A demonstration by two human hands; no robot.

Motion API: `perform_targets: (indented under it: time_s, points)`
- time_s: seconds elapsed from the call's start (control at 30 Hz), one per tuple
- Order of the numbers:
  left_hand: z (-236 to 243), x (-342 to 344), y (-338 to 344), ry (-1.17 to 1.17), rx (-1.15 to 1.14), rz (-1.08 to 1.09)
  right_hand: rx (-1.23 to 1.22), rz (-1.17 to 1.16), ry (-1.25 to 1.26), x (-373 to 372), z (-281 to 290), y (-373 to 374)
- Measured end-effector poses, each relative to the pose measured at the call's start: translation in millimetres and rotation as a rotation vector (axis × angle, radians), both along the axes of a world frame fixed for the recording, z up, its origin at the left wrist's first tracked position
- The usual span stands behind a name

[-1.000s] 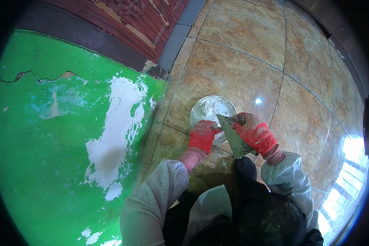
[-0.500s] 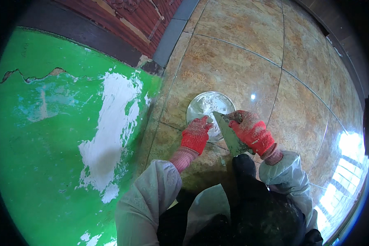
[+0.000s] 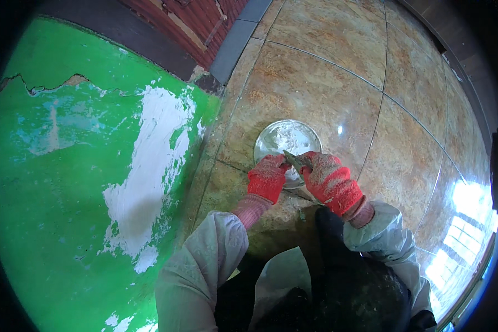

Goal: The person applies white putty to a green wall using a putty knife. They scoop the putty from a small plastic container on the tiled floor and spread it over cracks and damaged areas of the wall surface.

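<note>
A round metallic pan (image 3: pixel 256 145) sits on the floor in front of me, with white putty (image 3: pixel 290 135) smeared inside. Over its near edge, my right hand (image 3: pixel 335 182), in a red coated glove dusty with putty, is closed around a putty scraper (image 3: pixel 296 161). The scraper's blade is seen nearly edge-on, its tip pointing left toward my other hand. My left hand (image 3: pixel 266 180), gloved the same way, has its fingers bent together at that tip. What those fingers pinch, if anything, is hidden.
To the left stands a green wall (image 3: pixel 55 210) with a broad white putty patch (image 3: pixel 149 160) and a crack (image 3: pixel 44 88). Dark red panelling (image 3: pixel 205 27) adjoins it at the top. Brown tiles (image 3: pixel 315 72) cover the floor. My dark-clad knees are below my hands.
The scraper has turned from showing its broad face to nearly edge-on. My right hand has shifted slightly left, bringing the scraper's tip to my left fingers.
</note>
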State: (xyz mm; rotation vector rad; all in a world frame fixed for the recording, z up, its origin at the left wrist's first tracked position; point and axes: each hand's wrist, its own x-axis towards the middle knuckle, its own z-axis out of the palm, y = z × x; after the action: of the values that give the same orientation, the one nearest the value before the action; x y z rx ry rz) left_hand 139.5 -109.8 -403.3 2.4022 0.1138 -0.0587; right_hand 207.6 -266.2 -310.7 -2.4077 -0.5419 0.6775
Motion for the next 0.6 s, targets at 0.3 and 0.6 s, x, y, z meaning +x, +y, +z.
perform_targets:
  time_s: [0.3, 0.6]
  points:
    - [-7.4, 7.3, 10.8, -0.029, 0.210, -0.212, 0.009, 0.037, -0.079, -7.5, 2.5, 4.3]
    - [-2.7, 28.1, 4.8, 0.318, 0.197, -0.156, -0.152, 0.232, -0.306, -23.4, -10.3, 16.4]
